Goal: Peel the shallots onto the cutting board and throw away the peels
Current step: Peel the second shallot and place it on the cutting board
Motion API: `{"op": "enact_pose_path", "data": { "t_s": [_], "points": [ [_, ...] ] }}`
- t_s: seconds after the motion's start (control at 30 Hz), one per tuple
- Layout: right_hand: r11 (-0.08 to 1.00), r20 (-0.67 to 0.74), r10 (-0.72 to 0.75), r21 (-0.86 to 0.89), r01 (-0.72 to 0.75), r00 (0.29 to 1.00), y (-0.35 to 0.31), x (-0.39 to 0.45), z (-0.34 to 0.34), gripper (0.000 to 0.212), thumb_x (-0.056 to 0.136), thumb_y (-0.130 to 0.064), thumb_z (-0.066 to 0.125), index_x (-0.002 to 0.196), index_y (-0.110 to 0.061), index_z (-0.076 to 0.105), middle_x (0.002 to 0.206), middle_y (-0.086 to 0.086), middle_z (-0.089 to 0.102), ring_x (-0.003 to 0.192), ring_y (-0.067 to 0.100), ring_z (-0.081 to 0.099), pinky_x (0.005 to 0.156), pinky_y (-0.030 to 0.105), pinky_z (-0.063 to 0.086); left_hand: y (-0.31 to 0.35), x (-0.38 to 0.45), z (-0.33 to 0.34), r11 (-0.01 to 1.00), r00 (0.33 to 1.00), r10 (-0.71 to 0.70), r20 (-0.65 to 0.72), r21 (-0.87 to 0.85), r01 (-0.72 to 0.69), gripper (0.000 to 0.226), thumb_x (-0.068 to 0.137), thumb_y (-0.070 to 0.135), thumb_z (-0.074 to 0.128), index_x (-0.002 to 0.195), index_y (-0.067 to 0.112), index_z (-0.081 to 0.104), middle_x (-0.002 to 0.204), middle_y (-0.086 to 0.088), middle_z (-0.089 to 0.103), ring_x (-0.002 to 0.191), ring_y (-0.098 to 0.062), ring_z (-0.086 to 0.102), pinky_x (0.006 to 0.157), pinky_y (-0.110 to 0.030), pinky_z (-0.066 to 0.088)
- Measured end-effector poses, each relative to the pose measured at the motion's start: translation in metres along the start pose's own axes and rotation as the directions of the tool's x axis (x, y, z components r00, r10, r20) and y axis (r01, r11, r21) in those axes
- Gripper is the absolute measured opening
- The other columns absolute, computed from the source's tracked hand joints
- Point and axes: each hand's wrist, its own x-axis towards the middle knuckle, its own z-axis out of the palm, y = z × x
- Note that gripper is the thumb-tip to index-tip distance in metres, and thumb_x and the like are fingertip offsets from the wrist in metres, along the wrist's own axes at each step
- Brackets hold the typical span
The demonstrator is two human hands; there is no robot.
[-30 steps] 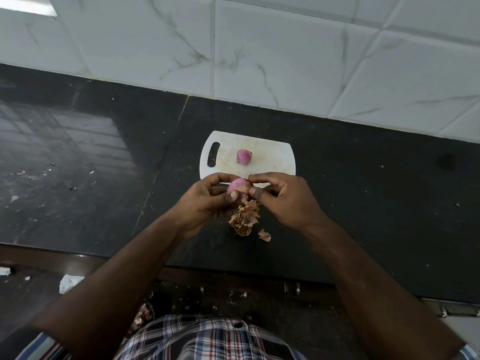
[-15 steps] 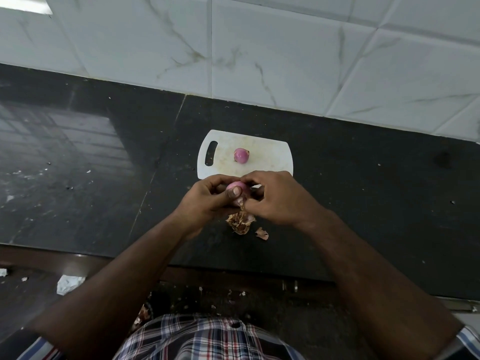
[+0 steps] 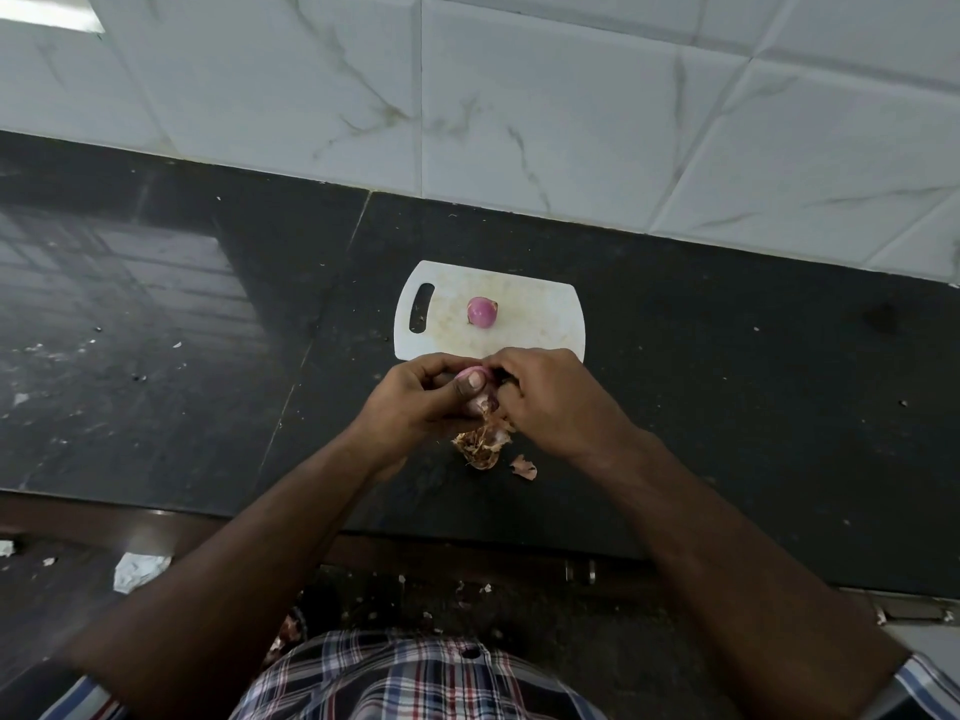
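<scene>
Over counter, L hand & R hand fingers pinch pink shallot, mostly hidden; dry peels beneath. Peeled shallot on cutting board.

A cutting board lies flat on the worktop, a little in front of the tiled wall, with its handle slot at the left end and one peeled shallot resting on it near the middle. Just in front of the board's near edge, the left hand and right hand meet above the worktop around a second shallot. A pile of peels lies on the worktop directly below the hands, with one loose peel scrap just to its right.
</scene>
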Motion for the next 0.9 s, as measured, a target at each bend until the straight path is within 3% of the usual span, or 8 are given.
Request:
{"op": "enact_pose_path", "data": {
  "t_s": [0.13,0.2,0.27,0.33,0.5,0.67,0.8,0.9],
  "points": [
    [0.976,-0.063,0.097,0.204,-0.083,0.993,0.011,-0.002,-0.004,0.030,0.095,-0.015,0.058,0.121,-0.022,0.072,0.113,-0.006,0.075,0.100,0.004,0.067,0.086,0.014,0.050,0.001,0.001,-0.001,0.998,1.000,-0.002,-0.025,-0.056,0.001,0.036,0.083,0.025,0.070,0.114,0.006,0.068,0.104,-0.015,0.075,0.095,-0.025,0.074,0.077,-0.035,0.062],
    [0.929,-0.098,0.166,0.351,-0.122,0.981,0.015,-0.005,0.000,0.027,0.093,-0.015,0.065,0.117,-0.022,0.073,0.107,-0.008,0.076,0.098,0.005,0.070,0.090,0.027,0.058,0.001,0.002,-0.004,0.998,0.999,-0.007,-0.041,-0.067,0.004,0.041,0.082,0.027,0.071,0.117,0.006,0.068,0.110,-0.018,0.074,0.098,-0.027,0.073,0.082,-0.038,0.062],
    [0.869,-0.091,0.214,0.473,-0.147,0.973,0.017,-0.009,0.005,0.022,0.088,-0.019,0.073,0.109,-0.026,0.074,0.093,-0.010,0.075,0.089,0.009,0.072,0.083,0.042,0.062,-0.001,0.002,-0.007,0.997,0.999,-0.012,-0.047,-0.082,0.008,0.043,0.083,0.028,0.071,0.119,0.005,0.067,0.111,-0.018,0.073,0.100,-0.027,0.073,0.086,-0.041,0.061],
    [0.828,-0.070,0.230,0.538,-0.157,0.971,0.014,-0.010,0.010,0.024,0.085,-0.021,0.078,0.108,-0.026,0.074,0.086,-0.007,0.075,0.084,0.012,0.073,0.080,0.046,0.062,-0.002,0.002,-0.007,0.996,0.999,-0.014,-0.045,-0.087,0.010,0.042,0.083,0.028,0.071,0.119,0.006,0.067,0.109,-0.016,0.074,0.098,-0.026,0.073,0.087,-0.040,0.061],
    [0.857,-0.140,0.235,0.496,-0.137,0.962,0.006,-0.008,0.014,0.025,0.087,-0.015,0.074,0.111,-0.022,0.072,0.081,-0.007,0.073,0.075,0.006,0.070,0.076,0.037,0.062,-0.005,0.005,-0.005,0.999,0.998,-0.007,-0.065,-0.049,0.004,0.037,0.084,0.026,0.073,0.116,0.008,0.069,0.100,-0.014,0.075,0.097,-0.027,0.072,0.089,-0.044,0.060],
    [0.869,-0.134,0.187,0.484,-0.101,0.973,0.002,-0.009,0.016,0.023,0.088,-0.013,0.067,0.109,-0.023,0.067,0.076,-0.007,0.067,0.067,0.009,0.065,0.065,0.033,0.059,-0.002,0.004,-0.008,0.997,0.999,-0.039,-0.023,-0.071,0.038,0.034,0.084,0.026,0.072,0.112,0.007,0.070,0.105,-0.018,0.073,0.097,-0.028,0.071,0.087,-0.043,0.061],
    [0.887,-0.151,0.186,0.451,-0.100,0.971,0.005,-0.005,0.013,0.023,0.089,-0.016,0.066,0.111,-0.024,0.064,0.078,-0.006,0.066,0.072,0.012,0.066,0.068,0.033,0.059,-0.001,0.003,-0.009,0.993,0.998,-0.066,0.008,-0.101,0.067,0.038,0.086,0.028,0.068,0.115,0.004,0.068,0.110,-0.018,0.072,0.098,-0.027,0.072,0.084,-0.039,0.062],
    [0.898,-0.145,0.216,0.418,-0.138,0.966,0.013,-0.003,0.010,0.022,0.091,-0.014,0.065,0.111,-0.023,0.066,0.082,-0.009,0.066,0.073,0.005,0.065,0.066,0.025,0.055,0.000,0.002,-0.012,0.990,0.996,-0.089,0.014,-0.112,0.090,0.040,0.086,0.031,0.068,0.116,0.004,0.067,0.116,-0.021,0.070,0.102,-0.030,0.071,0.087,-0.040,0.061]
  ]
}}
